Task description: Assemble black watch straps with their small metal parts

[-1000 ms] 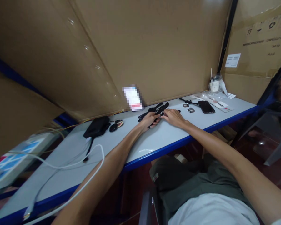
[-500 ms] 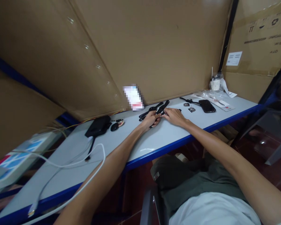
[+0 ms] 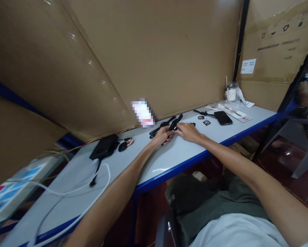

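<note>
In my left hand (image 3: 164, 136) is a black wristwatch (image 3: 178, 120), its strap sticking up beyond the closed fingers. My right hand (image 3: 188, 131) meets it from the right, fingertips pinched together at the near part of the watch. Small details between the fingertips are hidden. Just behind the left hand lies another black strap-like piece, wider at its middle (image 3: 166, 122). A black end of something (image 3: 193, 124) shows past my right knuckles.
A lit phone (image 3: 143, 112), blurred, leans on the cardboard wall. Right: small square pieces (image 3: 206, 122), a black strap (image 3: 201, 112), a dark phone (image 3: 223, 117), plastic packaging and a cup (image 3: 231, 93). Left: a black case (image 3: 105, 145), white cable (image 3: 108, 175) and power strip (image 3: 27, 181).
The view has swung slightly, so the scene sits a little left and lower on the left side. Both hands stay together on the watch with only small finger shifts.
</note>
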### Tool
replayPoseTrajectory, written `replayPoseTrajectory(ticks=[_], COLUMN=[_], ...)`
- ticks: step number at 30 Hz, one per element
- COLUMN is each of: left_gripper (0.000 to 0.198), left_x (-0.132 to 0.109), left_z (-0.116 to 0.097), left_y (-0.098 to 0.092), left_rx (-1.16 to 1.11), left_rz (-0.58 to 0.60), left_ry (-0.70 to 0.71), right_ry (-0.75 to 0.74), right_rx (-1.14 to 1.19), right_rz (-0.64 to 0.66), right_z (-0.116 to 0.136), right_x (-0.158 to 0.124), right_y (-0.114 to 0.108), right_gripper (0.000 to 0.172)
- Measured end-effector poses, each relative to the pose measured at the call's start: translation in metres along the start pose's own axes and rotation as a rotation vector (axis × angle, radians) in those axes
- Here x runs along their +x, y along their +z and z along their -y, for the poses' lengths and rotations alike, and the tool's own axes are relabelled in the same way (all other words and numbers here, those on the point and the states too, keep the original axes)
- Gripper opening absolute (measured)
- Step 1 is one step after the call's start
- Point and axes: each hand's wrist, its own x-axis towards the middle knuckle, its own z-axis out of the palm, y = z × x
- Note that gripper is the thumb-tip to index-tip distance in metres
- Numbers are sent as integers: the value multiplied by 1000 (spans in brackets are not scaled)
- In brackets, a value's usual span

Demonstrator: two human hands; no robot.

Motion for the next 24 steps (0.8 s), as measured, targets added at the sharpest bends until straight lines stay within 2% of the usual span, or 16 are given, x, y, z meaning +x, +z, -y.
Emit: replayPoseTrajectory(ticks=[8, 19, 24], left_gripper=[35, 49, 47], left_x=[0, 7, 7], left_z=[-1, 2, 0], left_y=[3, 8, 8], left_rx=[-32, 203, 174], left_rz=[-88, -147, -156], left_ry=[-17, -89, -109], right_ry=[81, 56, 78], right_rx=[15, -16, -22], right_rz=[-8, -21, -8], right_z=[3, 2, 5], right_x=[0, 1, 0], right_y=[-2, 0, -1], right_gripper=[37, 39, 38])
